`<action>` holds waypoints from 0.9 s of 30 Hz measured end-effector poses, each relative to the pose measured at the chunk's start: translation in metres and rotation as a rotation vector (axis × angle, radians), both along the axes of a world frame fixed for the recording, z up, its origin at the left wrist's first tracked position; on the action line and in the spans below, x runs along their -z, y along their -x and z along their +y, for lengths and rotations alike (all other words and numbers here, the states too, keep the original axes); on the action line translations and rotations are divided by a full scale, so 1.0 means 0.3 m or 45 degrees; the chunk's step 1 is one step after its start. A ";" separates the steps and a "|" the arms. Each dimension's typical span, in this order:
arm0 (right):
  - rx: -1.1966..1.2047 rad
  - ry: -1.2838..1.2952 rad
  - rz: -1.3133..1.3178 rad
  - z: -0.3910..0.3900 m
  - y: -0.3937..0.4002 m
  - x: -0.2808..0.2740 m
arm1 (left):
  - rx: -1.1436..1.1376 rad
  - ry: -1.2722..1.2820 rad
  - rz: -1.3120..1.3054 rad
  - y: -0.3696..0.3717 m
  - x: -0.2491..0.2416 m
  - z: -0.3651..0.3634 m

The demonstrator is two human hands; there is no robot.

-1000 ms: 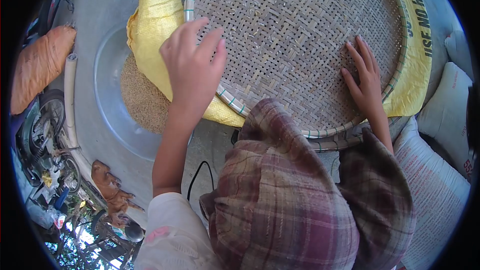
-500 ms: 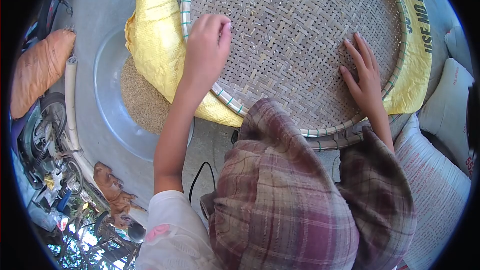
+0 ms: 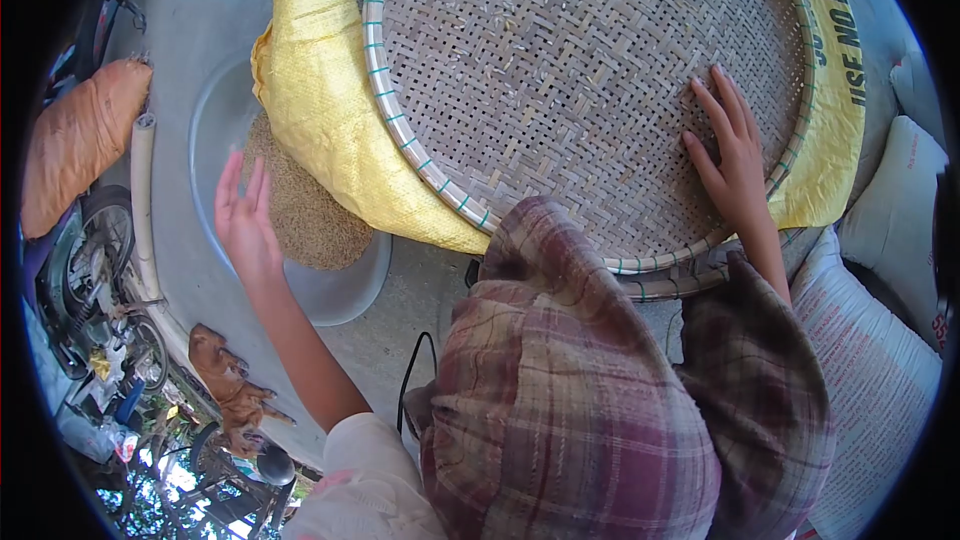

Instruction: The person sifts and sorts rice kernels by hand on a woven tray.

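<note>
A round woven bamboo winnowing tray (image 3: pixel 590 110), its rim bound with green ties, carries scattered pale grains, mostly toward its far side. My right hand (image 3: pixel 732 155) lies on the tray's right part, fingers spread and flat on the weave. Away to the left, my left hand (image 3: pixel 250 230) is raised over the edge of a grey metal basin (image 3: pixel 345 290). Its fingers are apart and nothing shows in them. Brown unhusked grain (image 3: pixel 315 215) fills part of that basin. Yellow woven sacking (image 3: pixel 330 100) lies under the tray and overhangs the basin.
Printed white sacks (image 3: pixel 870 370) lie at the right. On the left are an orange bundle (image 3: pixel 85 145), a pale pipe (image 3: pixel 143 200) and parked bikes. A brown dog (image 3: pixel 228 385) lies on the floor. A plaid cloth (image 3: pixel 570 380) covers the front.
My left hand has swung left from above the tray's rim to the basin, and its curled fingers have opened. My right hand stays on the tray.
</note>
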State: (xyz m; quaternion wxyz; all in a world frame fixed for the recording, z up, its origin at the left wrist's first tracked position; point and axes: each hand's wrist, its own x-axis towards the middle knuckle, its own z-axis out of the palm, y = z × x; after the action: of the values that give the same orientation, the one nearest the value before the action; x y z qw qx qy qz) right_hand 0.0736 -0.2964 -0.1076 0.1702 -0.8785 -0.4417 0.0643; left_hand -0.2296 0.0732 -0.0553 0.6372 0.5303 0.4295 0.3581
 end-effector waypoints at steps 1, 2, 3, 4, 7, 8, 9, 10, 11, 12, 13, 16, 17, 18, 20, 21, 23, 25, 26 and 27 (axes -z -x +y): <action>0.002 0.002 -0.004 -0.001 -0.001 0.001 | 0.032 -0.498 0.735 0.029 0.022 0.002; -0.004 0.000 -0.004 -0.001 -0.002 0.004 | 0.064 -0.992 1.472 0.048 0.036 0.003; 0.000 -0.018 -0.006 -0.002 -0.003 0.007 | 0.060 -0.992 1.474 0.028 0.038 -0.016; 0.006 -0.035 -0.008 -0.002 -0.002 0.009 | -0.092 -1.287 1.669 -0.023 0.044 -0.059; 0.009 -0.020 -0.015 -0.001 -0.001 0.006 | -0.043 -1.516 1.463 -0.171 0.006 -0.167; -0.004 -0.023 -0.015 0.001 -0.002 0.006 | 0.144 -1.429 1.075 -0.215 -0.012 -0.198; -0.002 -0.030 -0.009 0.001 -0.003 0.005 | 0.275 -1.408 0.971 -0.260 -0.011 -0.226; 0.003 -0.035 -0.003 0.002 -0.002 0.004 | 0.407 -1.383 0.863 -0.308 -0.005 -0.248; -0.007 -0.037 -0.003 0.004 -0.001 0.003 | 0.509 -1.498 0.831 -0.360 0.000 -0.271; -0.002 -0.035 -0.004 0.004 0.000 0.002 | 0.615 -1.612 0.794 -0.406 0.010 -0.284; 0.007 -0.033 -0.004 0.004 0.000 0.002 | 0.613 -1.613 0.795 -0.440 0.026 -0.287; 0.008 -0.032 -0.004 0.004 0.002 -0.003 | 0.857 -1.559 0.854 -0.508 0.070 -0.270; 0.015 -0.032 -0.002 0.002 0.002 -0.003 | 0.880 -1.587 0.881 -0.518 0.087 -0.261; 0.011 -0.030 -0.004 0.002 0.000 -0.001 | 0.903 -1.614 0.910 -0.523 0.095 -0.257; 0.010 -0.030 -0.009 0.002 -0.001 0.002 | 0.921 -1.639 0.892 -0.528 0.094 -0.252; 0.007 -0.027 -0.015 0.000 -0.001 0.003 | 0.934 -1.659 0.876 -0.529 0.094 -0.252; 0.009 -0.026 -0.024 0.001 -0.001 0.004 | 0.946 -1.694 0.900 -0.537 0.091 -0.251; 0.010 -0.030 -0.001 0.001 0.000 0.001 | 0.961 -1.727 0.918 -0.544 0.096 -0.252; 0.014 -0.028 -0.003 -0.002 -0.001 0.001 | 0.943 -1.565 0.820 -0.541 0.104 -0.250; 0.013 -0.023 -0.004 -0.003 -0.002 0.003 | 0.923 -1.404 0.724 -0.542 0.105 -0.250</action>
State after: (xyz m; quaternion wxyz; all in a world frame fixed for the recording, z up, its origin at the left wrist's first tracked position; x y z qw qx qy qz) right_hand 0.0740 -0.2973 -0.1086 0.1780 -0.8792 -0.4382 0.0582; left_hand -0.0669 -0.0018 -0.0867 0.2190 0.9570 0.1324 0.1369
